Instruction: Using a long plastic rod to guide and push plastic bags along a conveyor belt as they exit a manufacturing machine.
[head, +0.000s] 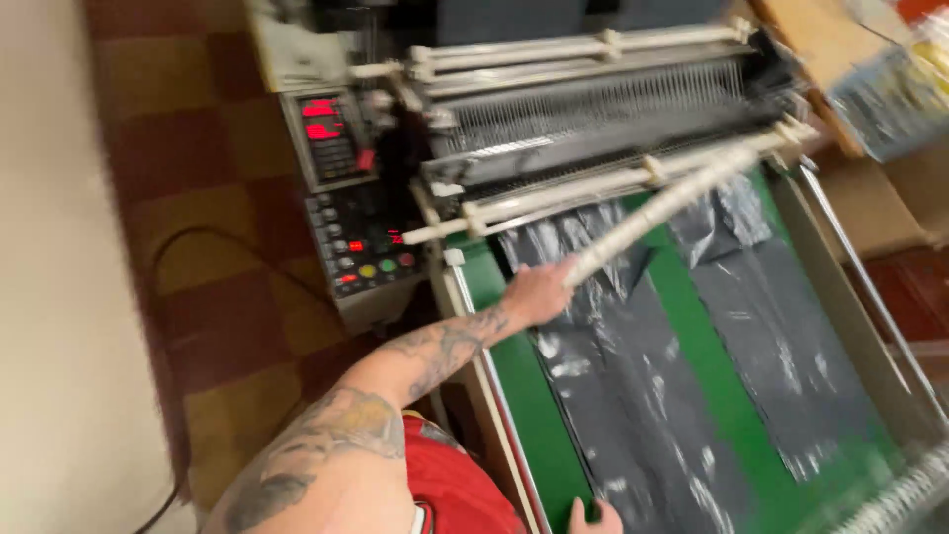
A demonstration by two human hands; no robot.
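Note:
My left hand (539, 292), on a tattooed arm, is closed around the near end of a long white rod (662, 203). The rod slants up and right towards the white rails (593, 183) of a bag-making machine. Under the rod, two strips of black plastic film (633, 396) lie on the machine's green belt (741, 396). Only part of my right hand (593, 516) shows at the bottom edge. It rests at the near edge of the green belt, beside the black film. Its fingers are cut off by the frame.
A control panel (346, 198) with red displays and coloured buttons stands left of the machine. A dark cable (198, 237) runs across the red and yellow checkered floor. Cardboard boxes (870, 188) sit at the right. A pale wall (59, 297) fills the left side.

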